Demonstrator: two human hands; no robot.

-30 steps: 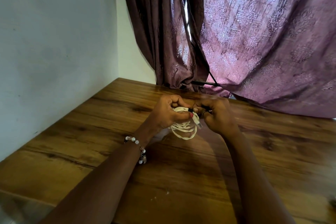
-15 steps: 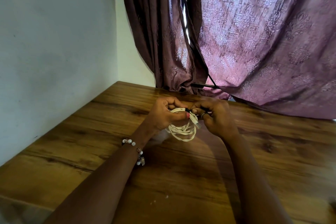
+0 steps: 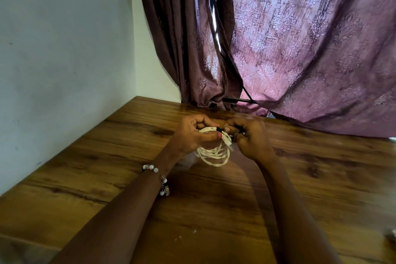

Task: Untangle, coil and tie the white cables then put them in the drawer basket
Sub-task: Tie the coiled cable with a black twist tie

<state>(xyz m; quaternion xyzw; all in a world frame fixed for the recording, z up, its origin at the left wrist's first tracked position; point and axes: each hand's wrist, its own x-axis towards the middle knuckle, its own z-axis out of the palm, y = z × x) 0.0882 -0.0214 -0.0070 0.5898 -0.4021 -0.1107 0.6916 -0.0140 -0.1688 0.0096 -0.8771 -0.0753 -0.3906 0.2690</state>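
Observation:
A coiled white cable (image 3: 214, 154) hangs in several loops just above the wooden table (image 3: 107, 178). My left hand (image 3: 190, 135) grips the top of the coil, thumb pressed over the strands. My right hand (image 3: 250, 139) pinches a small black tie (image 3: 219, 129) at the top of the coil, right beside the left thumb. A metal plug end (image 3: 231, 146) of the cable sticks out between the two hands. The drawer basket is not in view.
A purple patterned curtain (image 3: 310, 49) hangs over the table's far edge, with a dark rod (image 3: 237, 100) at its foot. A pale wall (image 3: 64, 60) bounds the table on the left. Small white crumbs (image 3: 194, 231) lie on the near tabletop.
Both hands have stayed on the coil with only slight finger shifts at the tie. The view has drifted a little.

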